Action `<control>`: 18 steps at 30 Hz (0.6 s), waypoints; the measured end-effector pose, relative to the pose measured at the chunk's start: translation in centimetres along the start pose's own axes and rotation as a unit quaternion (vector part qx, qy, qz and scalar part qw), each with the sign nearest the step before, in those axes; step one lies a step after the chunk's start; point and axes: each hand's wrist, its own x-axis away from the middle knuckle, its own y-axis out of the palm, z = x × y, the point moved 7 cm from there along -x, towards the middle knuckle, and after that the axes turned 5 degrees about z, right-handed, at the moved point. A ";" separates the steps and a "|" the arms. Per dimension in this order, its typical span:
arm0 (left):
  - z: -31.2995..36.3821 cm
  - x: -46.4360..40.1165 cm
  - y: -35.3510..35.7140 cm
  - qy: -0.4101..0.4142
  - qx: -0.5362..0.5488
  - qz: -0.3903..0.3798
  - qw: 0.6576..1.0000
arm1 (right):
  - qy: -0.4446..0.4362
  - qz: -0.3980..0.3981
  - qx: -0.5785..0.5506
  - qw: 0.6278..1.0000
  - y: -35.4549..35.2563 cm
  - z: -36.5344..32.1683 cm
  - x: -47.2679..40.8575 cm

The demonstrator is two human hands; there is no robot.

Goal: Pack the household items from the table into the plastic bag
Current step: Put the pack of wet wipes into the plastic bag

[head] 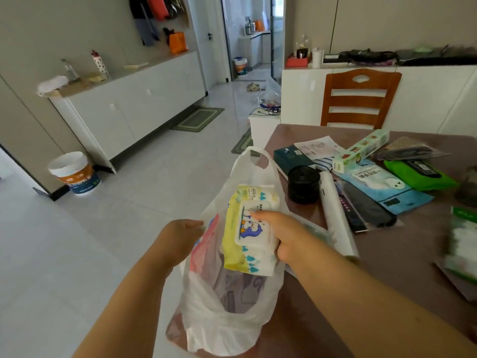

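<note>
Wipes pack (pixel 249 229) in right hand (pixel 286 236), over bag (pixel 222 313) mouth.

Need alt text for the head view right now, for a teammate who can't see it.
The right hand lowers a yellow pack of wipes into a white plastic bag whose edge the left hand holds open at the table corner. A black jar, a white roll and flat packets remain on the table.
</note>
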 end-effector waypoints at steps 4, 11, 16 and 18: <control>-0.2 -0.8 -0.1 0.004 0.063 -0.026 0.998 | 0.020 0.004 0.011 1.000 1.4 1.7 -1.5; -1.9 -2.6 0.2 -0.015 0.032 -0.043 0.998 | 0.076 0.048 0.231 0.969 0.7 6.7 -5.2; -2.5 -3.5 0.1 -0.020 0.021 -0.051 0.998 | -0.150 0.160 0.402 0.889 -2.2 -0.1 -1.3; -2.5 -3.5 0.1 -0.022 0.009 -0.053 0.998 | -0.214 0.267 0.371 0.863 -6.0 -3.4 -0.5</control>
